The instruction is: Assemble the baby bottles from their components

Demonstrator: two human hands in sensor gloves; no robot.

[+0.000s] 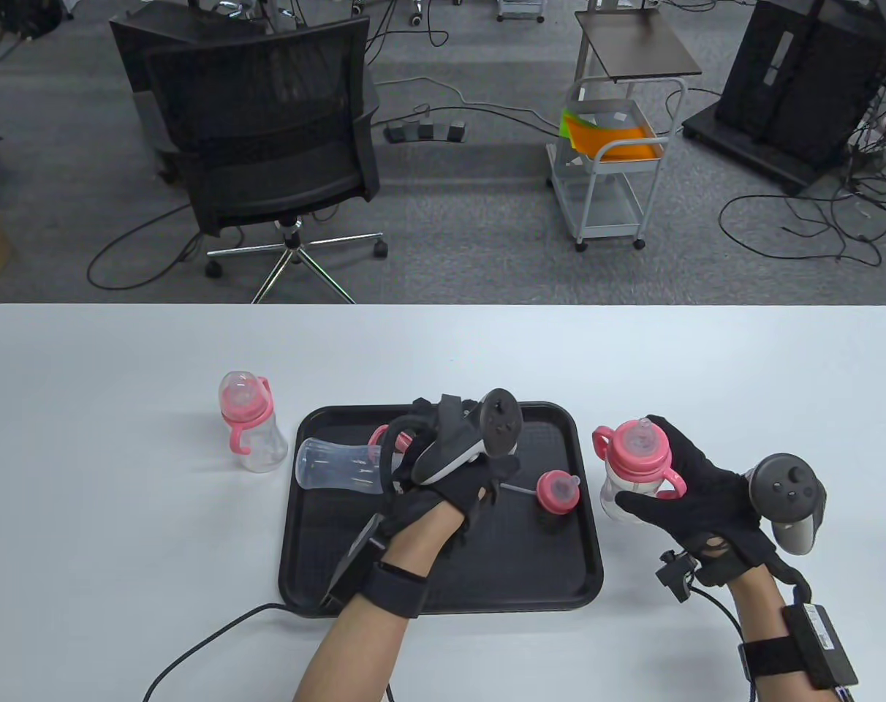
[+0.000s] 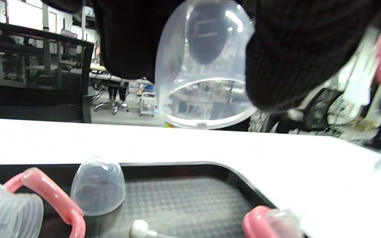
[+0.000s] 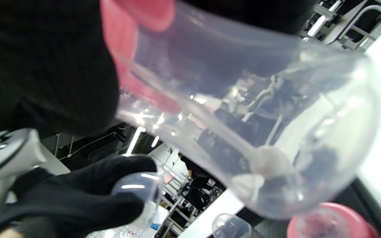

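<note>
Left hand (image 1: 443, 468) pinched clear cap (image 2: 203, 66) above tray (image 1: 443, 585). Right hand (image 1: 695, 490) gripped bottle (image 1: 637, 468) body beside tray, above surface (image 1: 121, 548). Cap light, stiff, slick: hold by sides. Bottle light, rigid: grip waist.

Left hand (image 1: 443, 482): black knit sensor glove; grey-and-black tracker (image 1: 479, 435) with round button face strapped on its back.
Left wrist: black strap, flat black module alongside, black cable (image 1: 209, 647) trailing off.
Right hand (image 1: 695, 497): matching black glove; dark grey tracker (image 1: 788, 501) with buttons.
Right wrist: small black camera mount (image 1: 675, 572), thin cable, black strap holding a black box (image 1: 823, 643).
</note>
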